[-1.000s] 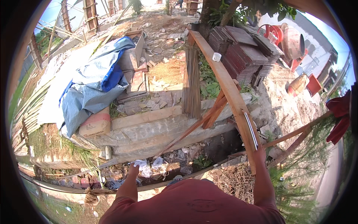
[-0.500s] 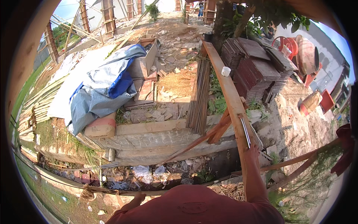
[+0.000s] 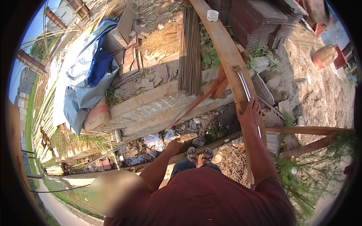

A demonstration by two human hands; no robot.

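My right hand (image 3: 249, 112) lies on a long wooden plank (image 3: 223, 44) with its fingers stretched out. Beneath and beside the fingers runs a shiny silver metal bar (image 3: 244, 83) that lies lengthwise on the plank; part of it is hidden by the hand and forearm. Farther along the plank stands a small white cup (image 3: 212, 15). My left hand (image 3: 173, 146) hangs apart from the plank, above the littered ditch (image 3: 151, 150). Its thumb stands off from the fingers, and nothing shows in it.
Slanted wooden braces (image 3: 220, 84) stand against the plank. Beyond the ditch is a low concrete wall (image 3: 151, 115), with a bundle of thin rods (image 3: 190, 52), stacked dark panels (image 3: 256, 22) and a blue-grey tarp (image 3: 85, 75). Wooden rails (image 3: 301, 130) extend right. My sandalled feet (image 3: 200, 153) are below.
My view has tipped further down, bringing my feet into sight. My left hand has come forward and right, over the ditch. My right hand stays on the plank by the metal bar.
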